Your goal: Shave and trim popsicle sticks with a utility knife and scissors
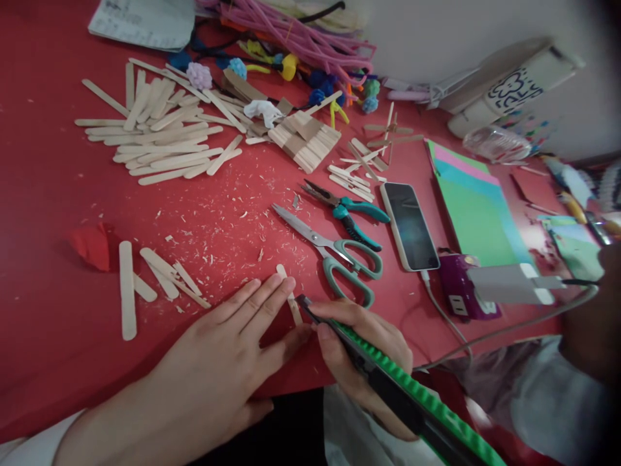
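My left hand [237,343] lies flat with fingers stretched out, its fingertips pressing a narrow wooden craft stick [295,309] against the red table. In my right hand [373,333] is a green and black utility knife [412,391], its tip end at the stick beside my left fingers. Whether the blade touches the wood, I cannot tell. Grey-handled scissors [323,244] lie just beyond my hands, and teal-handled pliers [347,210] rest behind them. Left of my left hand are a whole craft stick [127,291] and several split pieces [169,275].
Wood shavings litter the table [48,213]. A heap of craft sticks [160,139] lies at the back left, near pink pipe cleaners [301,39]. To the right are a phone [410,226] on a charging cable, coloured paper [478,207] and a purple box [453,285]. Another person's sleeve [557,395] shows at right.
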### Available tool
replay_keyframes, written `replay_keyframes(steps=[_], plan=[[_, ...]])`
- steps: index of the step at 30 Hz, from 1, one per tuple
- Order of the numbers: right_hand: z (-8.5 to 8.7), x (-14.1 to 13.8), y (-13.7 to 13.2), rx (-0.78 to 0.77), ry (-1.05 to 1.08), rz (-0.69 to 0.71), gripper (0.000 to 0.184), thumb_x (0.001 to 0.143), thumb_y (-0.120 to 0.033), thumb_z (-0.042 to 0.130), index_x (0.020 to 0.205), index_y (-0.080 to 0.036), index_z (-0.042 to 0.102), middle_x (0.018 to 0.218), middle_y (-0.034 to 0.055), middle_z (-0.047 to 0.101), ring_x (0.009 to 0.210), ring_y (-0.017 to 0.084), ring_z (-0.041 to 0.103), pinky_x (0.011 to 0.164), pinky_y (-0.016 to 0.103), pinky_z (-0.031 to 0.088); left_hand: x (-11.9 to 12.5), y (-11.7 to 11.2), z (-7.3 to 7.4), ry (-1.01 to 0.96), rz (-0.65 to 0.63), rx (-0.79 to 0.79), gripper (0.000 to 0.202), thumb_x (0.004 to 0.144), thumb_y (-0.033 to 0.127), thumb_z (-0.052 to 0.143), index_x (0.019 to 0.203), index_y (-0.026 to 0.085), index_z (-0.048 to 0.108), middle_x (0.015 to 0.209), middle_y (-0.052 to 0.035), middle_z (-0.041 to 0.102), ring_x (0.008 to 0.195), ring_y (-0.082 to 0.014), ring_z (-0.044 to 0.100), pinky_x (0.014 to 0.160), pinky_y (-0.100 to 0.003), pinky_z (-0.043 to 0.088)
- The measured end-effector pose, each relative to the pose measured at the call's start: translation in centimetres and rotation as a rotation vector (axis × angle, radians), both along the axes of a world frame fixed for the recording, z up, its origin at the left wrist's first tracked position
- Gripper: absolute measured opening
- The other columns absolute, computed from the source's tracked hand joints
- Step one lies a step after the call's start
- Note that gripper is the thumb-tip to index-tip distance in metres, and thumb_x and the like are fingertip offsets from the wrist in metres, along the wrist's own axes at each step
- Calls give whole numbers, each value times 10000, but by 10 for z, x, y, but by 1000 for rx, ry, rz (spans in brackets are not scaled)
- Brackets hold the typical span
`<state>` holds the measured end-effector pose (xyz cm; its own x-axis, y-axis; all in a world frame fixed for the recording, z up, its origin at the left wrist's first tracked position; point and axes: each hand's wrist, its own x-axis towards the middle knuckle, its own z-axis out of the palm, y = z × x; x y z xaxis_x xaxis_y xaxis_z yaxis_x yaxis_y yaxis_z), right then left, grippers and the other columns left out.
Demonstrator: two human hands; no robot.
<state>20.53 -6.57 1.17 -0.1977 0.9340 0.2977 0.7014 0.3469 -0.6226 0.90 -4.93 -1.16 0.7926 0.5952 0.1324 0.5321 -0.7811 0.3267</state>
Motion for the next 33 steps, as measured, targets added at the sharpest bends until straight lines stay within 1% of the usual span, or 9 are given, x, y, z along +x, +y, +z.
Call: replay_keyframes(steps=[4,9,13,17,22,26,28,31,33], plan=[[3,0,2,8,6,18,220,833,-93,524,970,-239,615,771,-10,741,651,143,713,618,230,595,0,-1,-1,-2,11,-4,857,630,622,747,1355,245,489,1530,-169,334,1386,-344,339,1109,-432,284],[9,1,6,2,8,44,221,839,-91,534,972,-225,649,851,26,740,747,164,725,696,266,611,0,-1,-2,0,3,10,808,669,626,712,1345,240,493,1535,-149,334,1401,-327,312,1132,-409,235],[5,1,3,-20,1,59,233,856,-79,526,1011,-226,619,861,10,747,750,141,725,701,230,605,1,-2,-4,2,17,18,782,682,614,702,1335,236,499,1540,-142,328,1416,-316,282,1148,-412,196],[1,2,-2,3,10,66,259,853,-76,537,1041,-242,602,913,10,752,770,144,729,717,239,606,1,-2,-4,-4,18,10,807,649,597,732,1330,234,496,1544,-161,309,1420,-312,276,1151,-418,169],[2,2,-3,5,6,67,247,848,-82,523,1014,-240,618,864,11,756,711,148,725,676,249,605,1,1,1,8,18,-7,775,652,585,736,1316,254,511,1531,-149,342,1398,-307,327,1144,-413,191],[0,0,-4,3,31,31,223,844,-91,519,973,-233,633,825,10,750,686,146,719,662,240,599,1,3,4,21,3,-28,822,609,556,781,1322,246,512,1520,-187,340,1384,-334,349,1129,-442,242],[-3,0,-5,9,56,13,213,845,-93,523,964,-230,635,830,11,745,690,143,716,664,235,593,1,2,5,12,4,-36,817,597,527,799,1309,235,526,1523,-207,318,1390,-348,331,1128,-455,251],[-7,-1,-6,25,89,15,197,856,-104,522,962,-222,640,820,13,738,680,138,705,662,235,581,-1,2,6,5,-6,-58,740,619,493,798,1263,209,570,1527,-226,292,1410,-354,272,1135,-464,249],[-9,0,-7,29,112,13,182,863,-119,525,957,-216,646,810,13,737,674,134,701,656,232,572,-3,1,7,34,-32,-65,742,659,507,773,1298,202,549,1535,-218,280,1425,-350,227,1138,-476,248]])
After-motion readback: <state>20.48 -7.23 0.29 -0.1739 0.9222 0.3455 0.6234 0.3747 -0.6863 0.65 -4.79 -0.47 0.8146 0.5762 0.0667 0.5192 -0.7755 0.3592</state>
